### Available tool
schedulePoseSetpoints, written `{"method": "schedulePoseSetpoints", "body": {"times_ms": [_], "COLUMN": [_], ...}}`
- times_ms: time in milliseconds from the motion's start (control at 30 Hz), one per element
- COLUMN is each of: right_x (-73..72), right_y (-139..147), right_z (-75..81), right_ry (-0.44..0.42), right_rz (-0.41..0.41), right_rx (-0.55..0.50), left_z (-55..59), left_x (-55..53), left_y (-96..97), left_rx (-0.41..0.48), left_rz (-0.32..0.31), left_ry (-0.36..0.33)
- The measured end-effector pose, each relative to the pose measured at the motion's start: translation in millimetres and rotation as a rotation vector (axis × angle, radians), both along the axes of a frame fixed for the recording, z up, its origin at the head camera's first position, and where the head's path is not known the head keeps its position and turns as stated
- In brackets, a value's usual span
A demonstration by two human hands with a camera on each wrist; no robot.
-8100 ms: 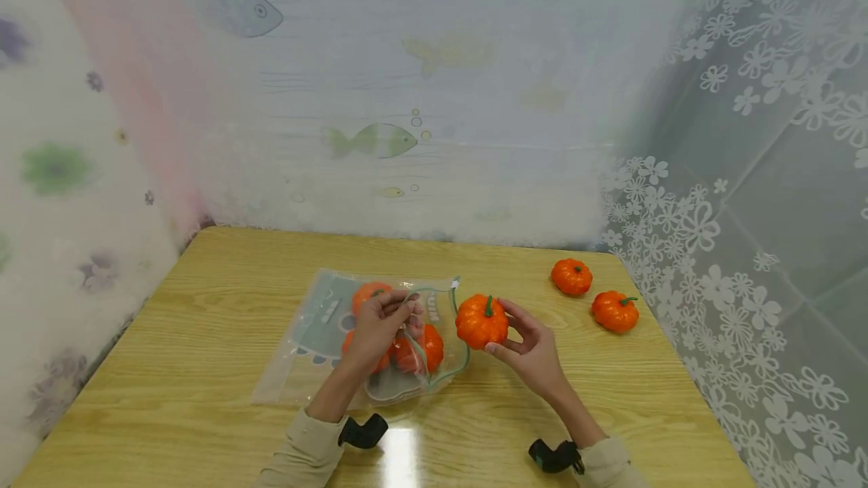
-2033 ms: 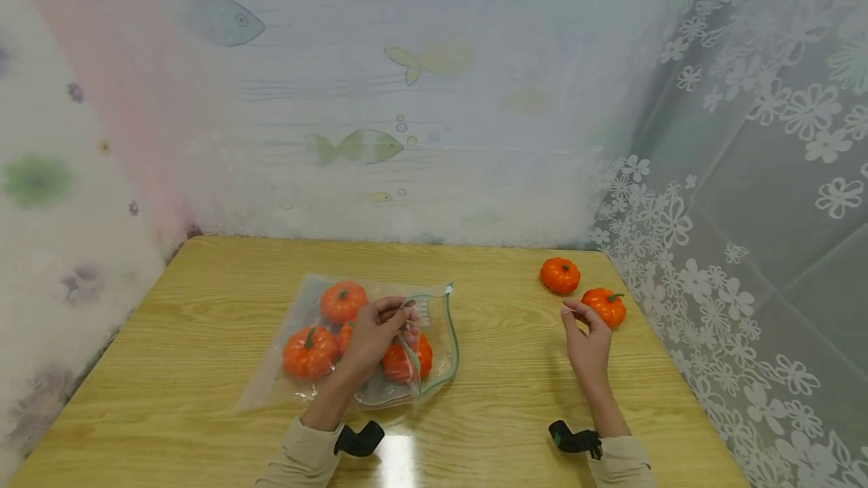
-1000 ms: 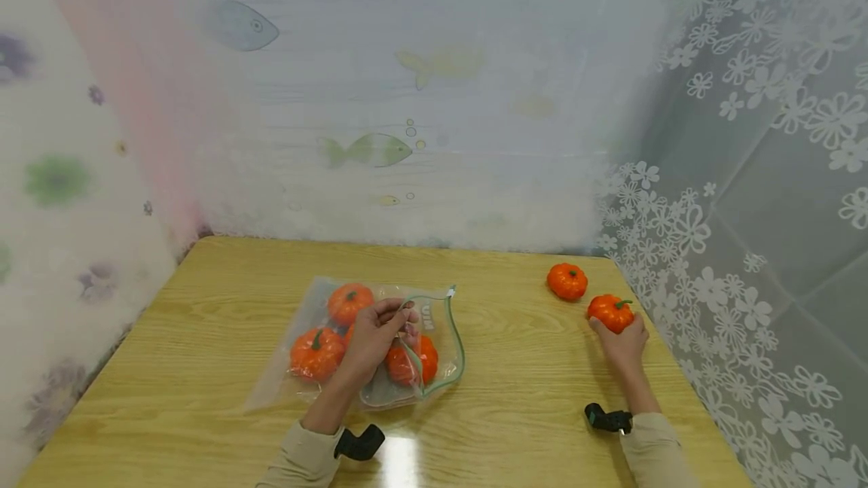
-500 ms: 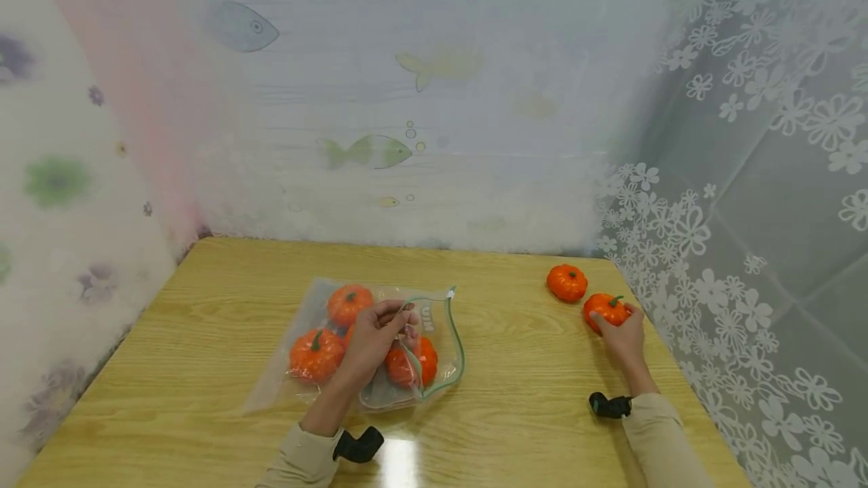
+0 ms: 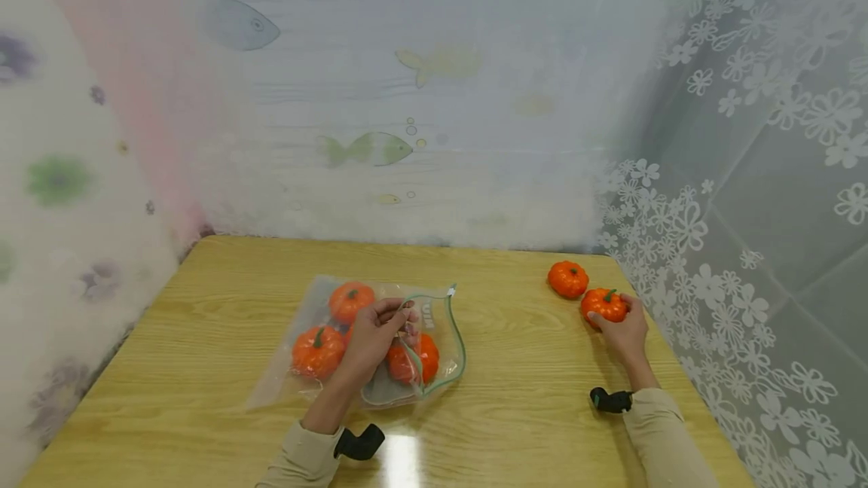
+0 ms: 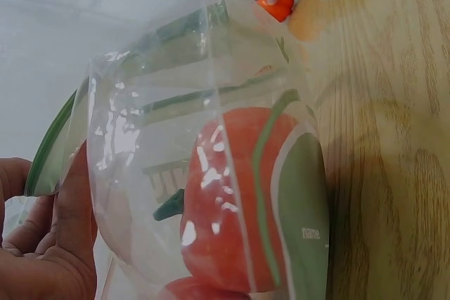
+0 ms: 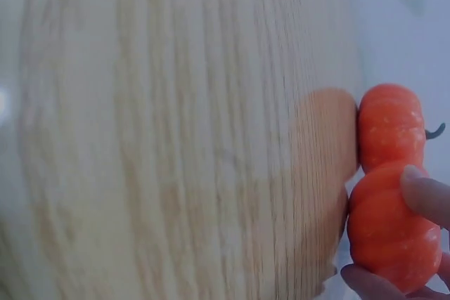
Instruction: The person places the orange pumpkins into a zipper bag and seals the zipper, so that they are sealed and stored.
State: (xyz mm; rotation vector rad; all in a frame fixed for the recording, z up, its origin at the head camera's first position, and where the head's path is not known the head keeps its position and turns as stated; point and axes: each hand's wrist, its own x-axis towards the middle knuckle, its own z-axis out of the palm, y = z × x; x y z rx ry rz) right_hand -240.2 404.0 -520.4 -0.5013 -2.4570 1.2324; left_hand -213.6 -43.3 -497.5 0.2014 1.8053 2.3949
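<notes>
Head view places the held pumpkin (image 5: 603,306) at the right side of the wooden table (image 5: 515,398), well apart from the clear bag (image 5: 437,315), which lies left of centre. The right hand (image 5: 625,330) is plainly the nearer one: it pinches that pumpkin, thumb on the near left side and fingers round the right. The fruit is squat, wider than tall, with its green stem (image 5: 611,295) pointing up and leaning slightly right. Whether its base rests on the wood or hangs just above it cannot be told.

Beyond it and a little to the left sits the second pumpkin (image 5: 568,279); the right wrist view shows the two close together, though contact between them is uncertain.

Everything seems to turn on the line between the held pumpkin and the bag's mouth. The bag stretches left to right, its green zip rim (image 5: 463,345) at the right end, facing the right hand across bare wood. Over that end, the left hand (image 5: 369,333) pinches the upper edge of the mouth between thumb and fingers, so the gap stands apart. Several pumpkins (image 5: 319,352) lie inside, one partly hidden behind the left hand.
</notes>
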Motion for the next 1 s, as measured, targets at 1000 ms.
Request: {"method": "schedulePoseSetpoints", "body": {"times_ms": [1000], "right_x": [18.4], "right_y": [-48.8], "right_z": [6.6], "right_ry": [0.185], "right_rz": [0.19], "right_rx": [-0.192], "left_z": [0.4], "left_x": [-0.2], "left_y": [0.5], "left_rx": [0.023], "left_rz": [-0.01], "left_ry": [-0.016]}}
